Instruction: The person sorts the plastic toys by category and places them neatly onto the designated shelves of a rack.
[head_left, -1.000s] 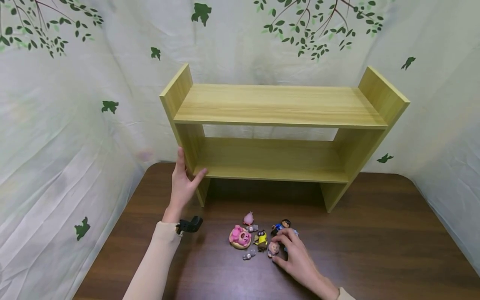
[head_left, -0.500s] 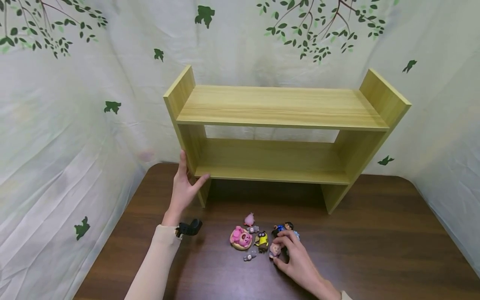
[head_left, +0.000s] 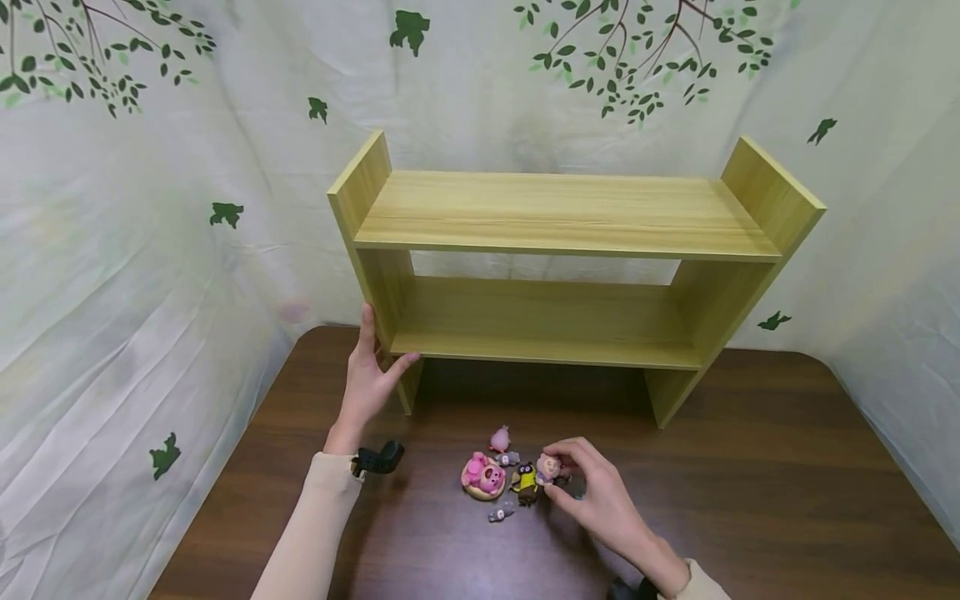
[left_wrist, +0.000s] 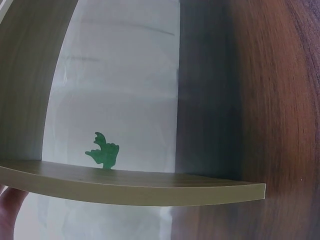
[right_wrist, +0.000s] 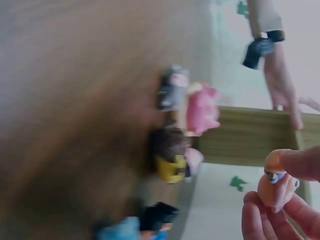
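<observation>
My right hand [head_left: 596,487] pinches a small toy figurine [head_left: 548,468] between thumb and fingers, raised close over the other toys in the head view. The figurine has a pale pink head and a bluish-purple body. Beside it lie a yellow-and-dark figurine [head_left: 526,485] and a pink bear-like toy [head_left: 483,477] on a round cream base. Around the wooden shelf's [head_left: 547,321] left side panel, my left hand [head_left: 366,379] has its fingers outside and its thumb at the lower board's front edge. The left wrist view shows only part of that hand's fingers [left_wrist: 10,207] behind the panel.
Two small grey toys [head_left: 501,512] and a little pink toy [head_left: 500,438] lie by the bear. Blue toy parts [right_wrist: 120,230] show blurred in the right wrist view, mostly hidden from the head by my right hand. A leaf-printed curtain [head_left: 465,92] surrounds the brown table [head_left: 787,500].
My right hand has lifted the pink-headed figurine off the table and moved slightly away from me, now covering the blue toys. My left hand stays at the shelf's side panel.
</observation>
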